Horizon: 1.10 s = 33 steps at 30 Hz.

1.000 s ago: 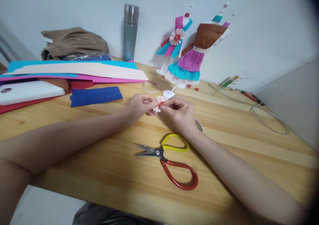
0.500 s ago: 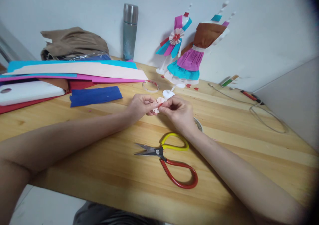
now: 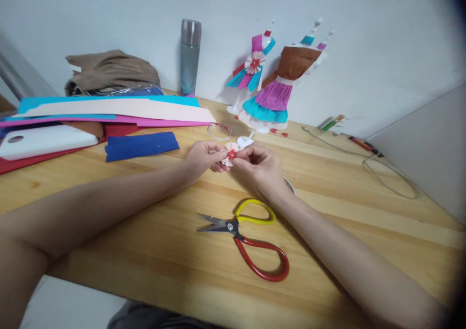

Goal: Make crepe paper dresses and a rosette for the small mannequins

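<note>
The left hand (image 3: 206, 158) pinches the pale flower (image 3: 229, 149); its red centre (image 3: 232, 154) shows more fully than before. The right hand (image 3: 260, 166) pinches too, apparently at its edge.

A metal-capped bottle (image 3: 190, 59) is stood upright near heaped brown fabric (image 3: 112, 72); a looped grey cable (image 3: 386, 187) is laid at the right of the worktop (image 3: 345, 188).
</note>
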Each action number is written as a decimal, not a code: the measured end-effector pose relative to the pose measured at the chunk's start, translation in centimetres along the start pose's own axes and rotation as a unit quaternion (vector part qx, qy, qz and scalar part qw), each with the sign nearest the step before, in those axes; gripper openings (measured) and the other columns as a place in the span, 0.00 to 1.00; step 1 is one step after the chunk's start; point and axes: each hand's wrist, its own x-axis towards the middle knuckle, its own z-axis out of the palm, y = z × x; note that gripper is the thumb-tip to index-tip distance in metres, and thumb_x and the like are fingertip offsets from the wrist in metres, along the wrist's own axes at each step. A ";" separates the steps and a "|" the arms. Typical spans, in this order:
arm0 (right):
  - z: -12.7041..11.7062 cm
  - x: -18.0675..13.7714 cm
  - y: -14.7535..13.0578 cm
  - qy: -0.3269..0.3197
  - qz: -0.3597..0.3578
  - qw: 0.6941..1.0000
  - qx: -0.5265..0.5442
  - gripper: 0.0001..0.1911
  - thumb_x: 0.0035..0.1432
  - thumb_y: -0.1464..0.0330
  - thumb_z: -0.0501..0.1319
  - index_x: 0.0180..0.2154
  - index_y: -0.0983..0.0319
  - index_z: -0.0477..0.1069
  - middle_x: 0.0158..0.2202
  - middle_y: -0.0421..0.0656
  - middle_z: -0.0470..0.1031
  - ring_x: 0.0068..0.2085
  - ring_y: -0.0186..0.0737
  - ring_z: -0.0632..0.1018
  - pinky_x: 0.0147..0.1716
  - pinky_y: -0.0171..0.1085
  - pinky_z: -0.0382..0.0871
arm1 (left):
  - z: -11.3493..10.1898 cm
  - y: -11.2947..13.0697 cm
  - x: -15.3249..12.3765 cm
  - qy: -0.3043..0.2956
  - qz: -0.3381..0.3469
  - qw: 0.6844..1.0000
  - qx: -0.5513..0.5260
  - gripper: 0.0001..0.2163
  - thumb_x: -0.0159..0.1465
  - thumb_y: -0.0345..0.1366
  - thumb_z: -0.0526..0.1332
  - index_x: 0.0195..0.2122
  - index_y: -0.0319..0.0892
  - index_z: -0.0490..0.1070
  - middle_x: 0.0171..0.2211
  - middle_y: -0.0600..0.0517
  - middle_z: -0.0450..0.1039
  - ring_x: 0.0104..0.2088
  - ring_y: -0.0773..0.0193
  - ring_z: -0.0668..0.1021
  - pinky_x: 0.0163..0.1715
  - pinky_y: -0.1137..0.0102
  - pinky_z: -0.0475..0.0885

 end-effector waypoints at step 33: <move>-0.4 -0.5 0.2 -0.003 -0.292 0.901 -0.320 0.10 0.63 0.71 0.55 0.29 0.60 0.69 0.30 0.44 0.67 0.29 0.38 0.68 0.27 0.38 0.63 | 1.2 0.6 -0.9 0.049 -0.026 0.996 0.064 0.08 0.64 0.24 0.63 0.27 0.34 0.73 0.19 0.54 0.76 0.18 0.71 0.78 0.20 0.79 0.73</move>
